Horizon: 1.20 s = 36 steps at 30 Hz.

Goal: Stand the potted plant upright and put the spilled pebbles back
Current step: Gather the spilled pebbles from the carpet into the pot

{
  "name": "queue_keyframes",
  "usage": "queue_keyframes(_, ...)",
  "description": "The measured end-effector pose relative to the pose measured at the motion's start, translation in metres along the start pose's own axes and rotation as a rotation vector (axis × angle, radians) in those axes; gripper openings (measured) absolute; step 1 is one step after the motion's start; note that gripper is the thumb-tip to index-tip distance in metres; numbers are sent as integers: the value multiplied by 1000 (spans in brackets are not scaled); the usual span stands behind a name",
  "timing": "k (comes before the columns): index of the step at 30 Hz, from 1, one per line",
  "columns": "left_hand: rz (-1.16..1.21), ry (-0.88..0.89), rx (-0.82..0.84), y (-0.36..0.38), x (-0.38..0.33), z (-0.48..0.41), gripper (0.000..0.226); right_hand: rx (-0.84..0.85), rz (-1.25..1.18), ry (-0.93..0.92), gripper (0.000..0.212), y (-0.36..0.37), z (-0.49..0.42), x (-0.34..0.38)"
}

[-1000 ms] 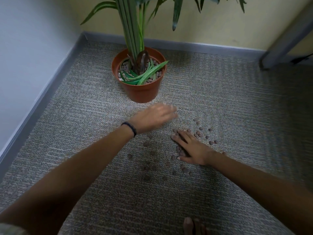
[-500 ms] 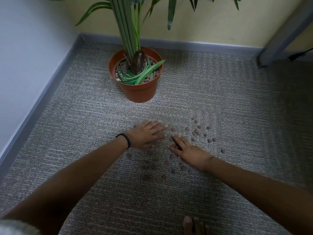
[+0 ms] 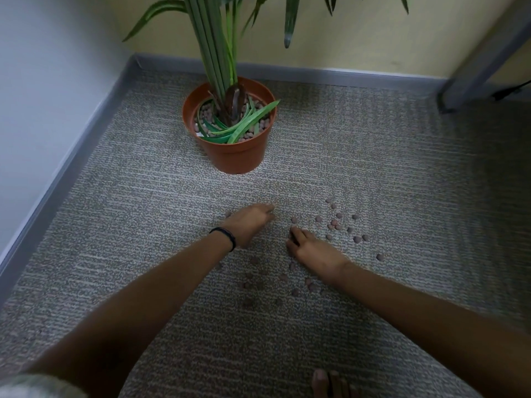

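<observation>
The orange pot [image 3: 237, 153] stands upright on the carpet near the corner, with the green plant [image 3: 214, 53] rising from it and pebbles [image 3: 260, 130] around the stems. Spilled brown pebbles [image 3: 334, 224] lie scattered on the carpet in front of the pot and between my forearms. My left hand [image 3: 248, 224], with a dark wristband, is down on the carpet left of the pebbles; its fingertips bend down and are blurred. My right hand [image 3: 311, 249] has its fingers curled in over a few pebbles beside it.
Grey baseboard [image 3: 86, 133] runs along the left and back walls, which meet just behind the pot. A grey post [image 3: 482, 53] and a black cable [image 3: 511, 90] are at the back right. Bare toes [image 3: 330, 383] show at the bottom edge.
My left hand came back from near the pot and dropped to the carpet. My right hand's fingers, flat before, have curled in over pebbles.
</observation>
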<state>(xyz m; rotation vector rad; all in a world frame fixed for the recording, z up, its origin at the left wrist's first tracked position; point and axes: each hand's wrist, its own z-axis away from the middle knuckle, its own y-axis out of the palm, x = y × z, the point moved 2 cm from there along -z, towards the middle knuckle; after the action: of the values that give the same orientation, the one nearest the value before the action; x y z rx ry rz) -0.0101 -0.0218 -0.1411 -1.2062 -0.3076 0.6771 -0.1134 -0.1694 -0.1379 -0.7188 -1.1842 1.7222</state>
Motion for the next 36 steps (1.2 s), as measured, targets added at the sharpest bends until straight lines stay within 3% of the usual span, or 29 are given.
queue_keyframes(3, 173, -51, -97, -2, 5, 0, 45, -6, -13, 8, 32, -1, -2, -1)
queue_keyframes(13, 225, -61, -244, -8, 10, 6, 24, -91, -84, 24, 28, -13, -7, -20)
queue_keyframes(23, 148, -43, -270, -12, 9, 13, 18, -98, -222, 42, 25, -22, -19, -21)
queue_keyframes(27, 189, -60, -285, -13, 11, 17, 19, -118, -346, 153, 18, -27, -26, -26)
queue_keyframes(32, 230, -101, -396, -32, 14, 24, 18, -237, -670, 379, 15, -45, -38, -37)
queue_keyframes(36, 220, -48, -590, -66, 20, 28, 14, -495, -824, 396, 16, -94, -55, -43)
